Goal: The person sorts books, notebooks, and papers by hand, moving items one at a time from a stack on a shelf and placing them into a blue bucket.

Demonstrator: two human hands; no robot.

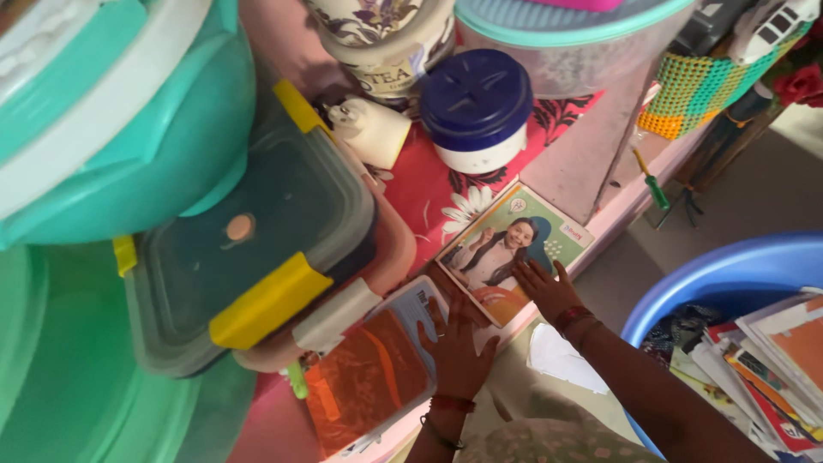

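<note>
My left hand (457, 350) lies flat with spread fingers on an orange-and-white covered book (370, 377) that sits on the shelf edge. My right hand (546, 288) rests palm down on the lower corner of a second book (514, 244), green with a picture of a child on its cover. Both books lie side by side on a red floral cloth (433, 189). Red bangles circle both wrists.
A dark lidded box with yellow clips (249, 249) sits left of the books, teal tubs (111, 111) above it. A blue-lidded white jar (477, 107), a floral tin (386, 39) and a clear container stand behind. A blue tub (729, 274) of papers is at the right.
</note>
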